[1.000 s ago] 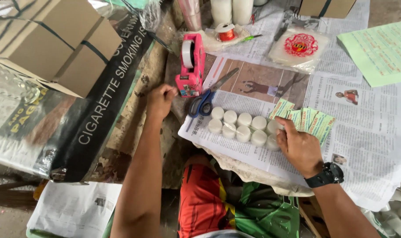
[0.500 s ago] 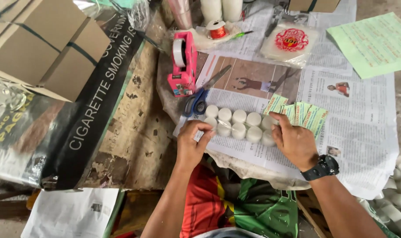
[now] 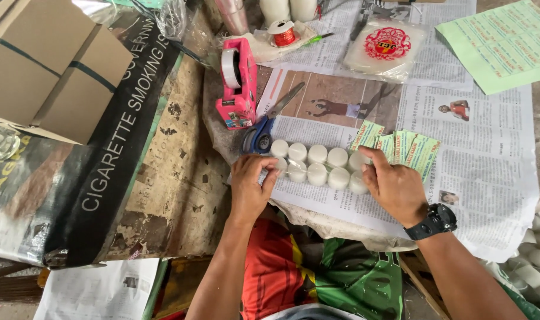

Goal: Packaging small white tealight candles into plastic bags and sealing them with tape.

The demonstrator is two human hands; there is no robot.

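Note:
Two rows of short white candles (image 3: 318, 163) lie side by side on a newspaper (image 3: 477, 160) spread over the table. My left hand (image 3: 251, 185) curls over the left end of the rows, fingertips pinching at the end candles. At the right end my right hand (image 3: 394, 185), a black watch on its wrist, presses its fingers against the last candles. Several small green paper labels (image 3: 406, 148) fan out just behind my right hand.
A pink tape dispenser (image 3: 237, 83) and blue-handled scissors (image 3: 264, 127) sit just behind the candles. Farther back are a red thread spool (image 3: 283, 34), a clear packet with a red emblem (image 3: 384, 50) and a green sheet (image 3: 501, 44). Cardboard boxes (image 3: 44, 65) stand far left. Loose white candles (image 3: 539, 255) pile at the right.
My left hand came back from the tape dispenser to the left end of the candle rows. My right hand stayed at the right end.

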